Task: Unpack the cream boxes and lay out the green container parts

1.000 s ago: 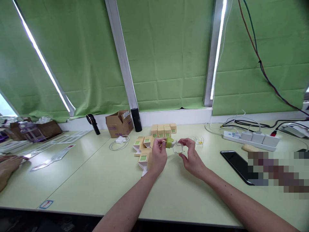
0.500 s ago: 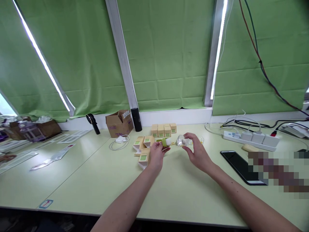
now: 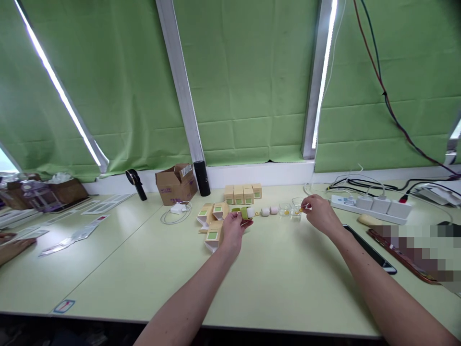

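My left hand (image 3: 234,229) is closed on a small green-and-white cylindrical piece (image 3: 246,213) just above the pale green table (image 3: 151,269). To its right, two small white caps (image 3: 269,211) lie on the table. My right hand (image 3: 319,215) reaches to the right, fingers pinched at a small clear plastic cup (image 3: 296,206) with something yellow in it. A second clear cup (image 3: 285,209) stands beside it. Open tan boxes with green labels (image 3: 212,222) lie left of my left hand. A row of closed tan boxes (image 3: 242,193) stands behind.
A brown carton (image 3: 175,183), a black cylinder (image 3: 201,178) and a white charger with cable (image 3: 177,209) stand at the back left. A power strip (image 3: 370,207) and a dark phone (image 3: 367,247) lie to the right. Another person's hand (image 3: 14,247) rests at the far left.
My right hand has moved away from my left hand to the right, to the clear cups. The white caps now lie on the table. My left hand keeps the green piece.
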Demonstrator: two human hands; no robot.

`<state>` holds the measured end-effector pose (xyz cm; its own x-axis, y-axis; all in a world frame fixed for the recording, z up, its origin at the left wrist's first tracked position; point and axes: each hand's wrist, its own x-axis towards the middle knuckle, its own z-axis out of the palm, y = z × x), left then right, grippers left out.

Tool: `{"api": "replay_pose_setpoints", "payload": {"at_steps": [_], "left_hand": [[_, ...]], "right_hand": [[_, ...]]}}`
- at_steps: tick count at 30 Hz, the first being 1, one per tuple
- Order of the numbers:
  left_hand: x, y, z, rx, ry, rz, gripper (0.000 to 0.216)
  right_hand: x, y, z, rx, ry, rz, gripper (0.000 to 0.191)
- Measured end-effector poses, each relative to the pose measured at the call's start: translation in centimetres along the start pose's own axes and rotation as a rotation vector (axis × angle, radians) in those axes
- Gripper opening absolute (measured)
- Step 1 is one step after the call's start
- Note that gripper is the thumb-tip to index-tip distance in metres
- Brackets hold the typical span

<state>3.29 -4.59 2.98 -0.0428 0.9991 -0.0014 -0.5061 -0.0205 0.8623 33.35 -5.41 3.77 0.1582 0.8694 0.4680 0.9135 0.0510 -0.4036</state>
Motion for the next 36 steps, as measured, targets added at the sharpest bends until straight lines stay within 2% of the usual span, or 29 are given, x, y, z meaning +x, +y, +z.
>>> {"api": "replay_pose_setpoints", "payload": {"at_steps": [6,16,21,24,26,32,36], "left_hand": [[0.1,-0.1,-0.2,0.000,-0.013,0.006,0.010],[0.3,-0.4,-0.4,-0.001,-0.025,0.007,0.009],[0.4,-0.4,-0.3,0.001,-0.025,-0.003,0.009],[0.3,-0.3,-0.4,-0.002,-0.039,-0.008,0.009],[0.2,-0.3,-0.4,-0.002,-0.063,-0.011,0.009],[-0.1,-0.1,-0.3,-0.013,-0.127,-0.042,0.012],[-0.4,0.0,0.0,-0.030,-0.170,-0.061,0.016]], "right_hand": [[-0.1,1.3,1.7,-0.157,-0.139,0.089,0.024],[-0.3,2.0,2.8,-0.148,-0.181,0.099,0.021],[-0.5,1.5,2.4,-0.158,-0.177,0.122,0.021],[-0.8,0.6,1.5,-0.188,-0.130,0.141,0.029],[-0.9,-0.4,0.9,-0.213,-0.052,0.112,0.035],[-2.1,-4.6,0.7,-0.113,0.184,-0.125,0.032],[-3.8,-7.7,1.5,0.058,0.252,-0.308,0.038]]}}
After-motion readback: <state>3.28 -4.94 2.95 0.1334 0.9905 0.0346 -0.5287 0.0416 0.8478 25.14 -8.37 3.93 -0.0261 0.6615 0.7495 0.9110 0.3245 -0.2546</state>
